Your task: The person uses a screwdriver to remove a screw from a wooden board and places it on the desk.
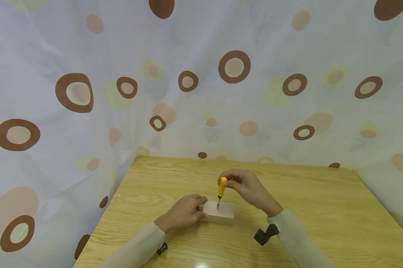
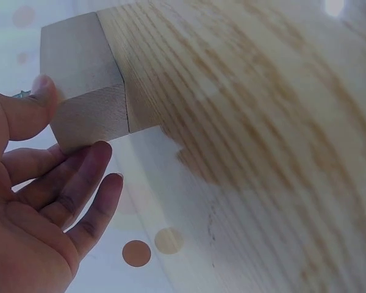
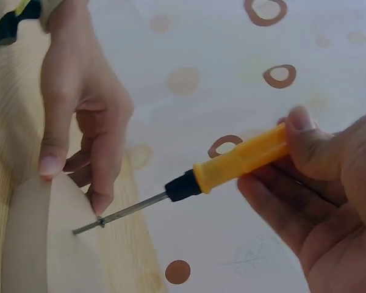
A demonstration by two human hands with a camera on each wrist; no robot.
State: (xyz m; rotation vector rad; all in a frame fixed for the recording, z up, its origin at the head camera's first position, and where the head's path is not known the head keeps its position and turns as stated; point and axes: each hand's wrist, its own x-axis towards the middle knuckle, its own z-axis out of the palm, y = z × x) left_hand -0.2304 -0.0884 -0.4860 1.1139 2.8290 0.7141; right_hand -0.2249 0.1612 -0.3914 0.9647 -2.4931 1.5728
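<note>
A pale wooden block (image 1: pixel 225 210) lies on the table, its left end gripped between the thumb and fingers of my left hand (image 1: pixel 185 211). In the left wrist view, the thumb presses one face of the block (image 2: pixel 79 55) and fingertips touch the opposite side. My right hand (image 1: pixel 246 185) pinches the yellow handle of a screwdriver (image 3: pixel 247 160) near its butt end. The screwdriver stands slightly tilted over the block's top. A screw (image 3: pixel 87 228) is at the screwdriver's tip, its lower end at the block's face; how deep it sits I cannot tell.
The wood-grain table (image 1: pixel 322 208) extends around the block. A white sheet with brown and beige spots (image 1: pixel 201 100) hangs behind it and along the left. Black wrist-worn devices (image 1: pixel 266 234) show at both sleeves.
</note>
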